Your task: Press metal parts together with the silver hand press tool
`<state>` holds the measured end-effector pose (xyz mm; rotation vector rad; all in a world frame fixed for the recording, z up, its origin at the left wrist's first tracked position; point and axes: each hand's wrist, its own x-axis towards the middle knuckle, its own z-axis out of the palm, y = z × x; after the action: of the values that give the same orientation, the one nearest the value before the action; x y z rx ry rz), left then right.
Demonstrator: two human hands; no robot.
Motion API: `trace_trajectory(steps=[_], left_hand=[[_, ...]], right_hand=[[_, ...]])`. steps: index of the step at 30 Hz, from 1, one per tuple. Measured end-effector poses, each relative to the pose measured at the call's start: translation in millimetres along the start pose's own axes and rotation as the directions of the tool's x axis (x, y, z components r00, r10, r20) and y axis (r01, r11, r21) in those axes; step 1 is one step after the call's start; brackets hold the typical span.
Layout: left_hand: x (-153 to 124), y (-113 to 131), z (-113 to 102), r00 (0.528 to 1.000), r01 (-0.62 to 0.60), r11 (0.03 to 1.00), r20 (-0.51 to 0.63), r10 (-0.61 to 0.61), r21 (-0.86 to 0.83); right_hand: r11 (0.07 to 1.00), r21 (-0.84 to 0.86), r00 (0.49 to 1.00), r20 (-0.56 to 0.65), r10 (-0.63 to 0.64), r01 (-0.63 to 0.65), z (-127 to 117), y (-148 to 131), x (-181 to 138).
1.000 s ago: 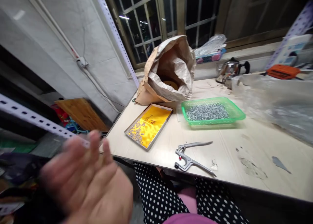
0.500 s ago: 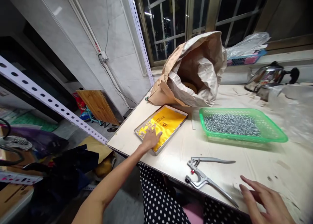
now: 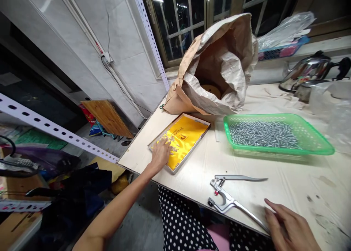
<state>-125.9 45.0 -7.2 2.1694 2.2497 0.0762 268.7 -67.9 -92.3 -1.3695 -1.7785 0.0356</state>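
My left hand (image 3: 160, 155) reaches into a shallow yellow-lined tray (image 3: 189, 134) near the table's left edge, fingertips down among several small metal pieces; whether it grips any is unclear. My right hand (image 3: 289, 229) lies at the table's front edge, fingers stretched out, touching the tip of the lower handle of silver hand pliers (image 3: 230, 198). The pliers rest flat with their handles spread apart. Behind them, a green plastic basket (image 3: 315, 148) holds many small grey metal parts (image 3: 261, 134).
A large crumpled brown paper sack (image 3: 219, 68) lies open behind the yellow tray. A steel kettle (image 3: 309, 73) and clear plastic bags (image 3: 331, 108) sit at the right. A white perforated shelf rail (image 3: 55, 128) crosses the left, above floor clutter. My polka-dot clothing (image 3: 178, 221) shows under the table.
A second ago my left hand was blurred, close to the camera; it has since reached to the yellow tray. My right hand came into view at the pliers' handle. The view shifted left and down.
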Motion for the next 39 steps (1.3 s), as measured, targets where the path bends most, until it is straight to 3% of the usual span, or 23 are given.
trace_trajectory(steps=[3,5,9,15,18,21,23,25,26,28,30,34,39], left_hand=[[16,2,-3,0.995,-0.064,0.998,-0.080,0.064,0.013],[27,5,-3,0.981,-0.188,0.981,-0.028,0.190,0.055],[40,9,1,0.908,-0.414,0.897,0.144,0.394,0.153],[51,1,2,0.831,-0.548,0.819,0.224,0.509,0.172],[53,1,-1,0.833,-0.546,0.825,0.203,0.515,0.146],[41,21,-8,0.893,-0.448,0.894,0.038,0.448,-0.012],[23,47,-10,0.940,-0.333,0.909,-0.020,0.339,-0.249],[-1,77,-8,0.956,-0.156,0.848,0.137,0.258,-0.506],[-13,91,-5,0.935,-0.040,0.805,0.263,0.240,-0.592],[-33,114,3,0.848,0.185,0.725,0.480,0.224,-0.664],[-45,128,12,0.758,0.345,0.657,0.612,0.226,-0.671],[-50,135,19,0.666,0.478,0.582,0.703,0.248,-0.658],[-47,138,17,0.649,0.489,0.612,0.728,0.221,-0.621]], right_hand=[[1.000,0.019,1.000,0.019,-0.013,0.013,-2,-4,3],[0.999,0.036,1.000,0.010,-0.001,0.001,-3,-5,4],[0.997,0.060,0.999,0.002,0.048,-0.048,-9,-10,9],[0.988,0.145,0.987,0.158,0.034,-0.057,-14,-16,28],[0.986,0.139,0.955,0.294,0.047,-0.092,-14,-17,38],[0.990,0.102,0.898,0.438,0.038,-0.092,-13,-19,43],[0.994,0.096,0.860,0.511,0.001,-0.057,-11,-21,44],[0.996,0.088,0.829,0.558,-0.045,-0.005,-9,-22,43],[0.997,0.079,0.817,0.573,-0.063,0.022,-8,-22,42],[0.996,0.051,0.805,0.587,-0.084,0.067,-7,-21,40],[0.995,0.028,0.806,0.585,-0.090,0.091,-5,-20,39],[0.994,0.024,0.808,0.581,-0.098,0.103,-4,-19,38],[0.994,0.015,0.816,0.569,-0.101,0.113,-2,-18,37]])
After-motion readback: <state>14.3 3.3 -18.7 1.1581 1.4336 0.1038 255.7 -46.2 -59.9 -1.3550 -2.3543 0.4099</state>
